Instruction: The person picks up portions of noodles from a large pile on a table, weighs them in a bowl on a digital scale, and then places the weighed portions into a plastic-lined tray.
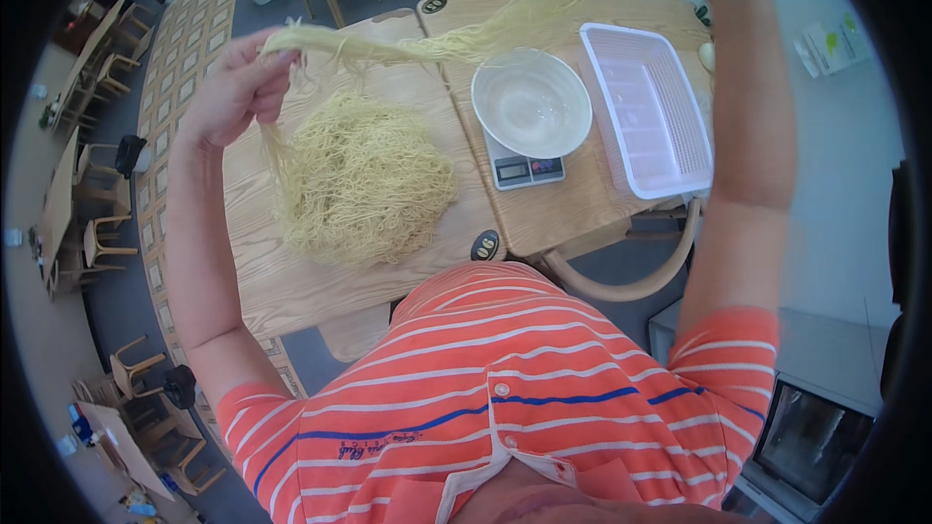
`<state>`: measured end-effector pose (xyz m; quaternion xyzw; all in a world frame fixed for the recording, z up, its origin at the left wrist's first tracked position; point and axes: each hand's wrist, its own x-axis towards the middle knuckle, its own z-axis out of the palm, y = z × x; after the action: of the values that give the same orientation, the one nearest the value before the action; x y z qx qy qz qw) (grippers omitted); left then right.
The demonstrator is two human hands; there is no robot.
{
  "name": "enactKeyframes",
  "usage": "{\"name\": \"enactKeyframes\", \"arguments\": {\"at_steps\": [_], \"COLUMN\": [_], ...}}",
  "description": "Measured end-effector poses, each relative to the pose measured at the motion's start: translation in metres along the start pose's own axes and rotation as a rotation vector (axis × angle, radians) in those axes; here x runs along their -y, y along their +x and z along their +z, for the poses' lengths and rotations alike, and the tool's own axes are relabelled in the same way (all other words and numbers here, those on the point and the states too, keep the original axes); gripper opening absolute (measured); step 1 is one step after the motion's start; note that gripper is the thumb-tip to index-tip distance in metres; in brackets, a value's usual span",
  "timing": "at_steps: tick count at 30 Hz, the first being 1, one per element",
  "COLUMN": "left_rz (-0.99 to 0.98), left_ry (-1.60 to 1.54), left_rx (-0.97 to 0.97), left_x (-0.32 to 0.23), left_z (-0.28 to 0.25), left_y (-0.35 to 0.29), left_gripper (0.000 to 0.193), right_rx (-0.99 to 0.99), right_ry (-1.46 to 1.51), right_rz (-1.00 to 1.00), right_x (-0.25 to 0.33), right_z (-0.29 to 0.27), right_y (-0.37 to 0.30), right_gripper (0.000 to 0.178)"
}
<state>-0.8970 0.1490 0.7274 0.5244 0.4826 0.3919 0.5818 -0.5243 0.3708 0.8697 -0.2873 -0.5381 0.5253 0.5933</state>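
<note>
My left hand (236, 92) is closed on one end of a long bundle of thin yellow noodles (388, 47), raised over the left table. The bundle stretches right and upward across both tables and leaves at the top edge. My right forearm (752, 87) reaches up past that edge, so its hand is out of sight. Some strands hang from my left hand beside a loose heap of the same noodles (369, 180) on the wooden tabletop. Right of the heap, a white bowl (532, 102) sits on a small digital kitchen scale (529, 171).
A white plastic basket (646, 112) with slatted walls stands right of the bowl. Two wooden tables (476, 204) meet between the heap and the scale. A curved wooden chair back (631, 281) is close to the near edge. More chairs and tables line the left side.
</note>
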Motion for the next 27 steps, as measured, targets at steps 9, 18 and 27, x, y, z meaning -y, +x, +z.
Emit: {"name": "enactKeyframes", "arguments": {"at_steps": [9, 18, 27], "left_rz": [-0.148, -0.166, -0.054], "left_ry": [0.182, 0.241, 0.268], "left_rx": [0.156, 0.213, 0.179], "left_x": [-0.008, 0.052, 0.1], "left_z": [0.137, 0.177, 0.164], "left_y": [0.133, 0.182, 0.183], "left_gripper": [0.015, 0.022, 0.032], "right_rx": [0.452, 0.473, 0.509], "right_ry": [-0.904, -0.377, -0.886], "right_rz": [0.381, 0.173, -0.026], "right_x": [-0.257, -0.225, -0.265], "right_z": [-0.129, -0.053, -0.084], "right_y": [-0.116, -0.159, -0.136], "right_gripper": [0.038, 0.056, 0.029]}}
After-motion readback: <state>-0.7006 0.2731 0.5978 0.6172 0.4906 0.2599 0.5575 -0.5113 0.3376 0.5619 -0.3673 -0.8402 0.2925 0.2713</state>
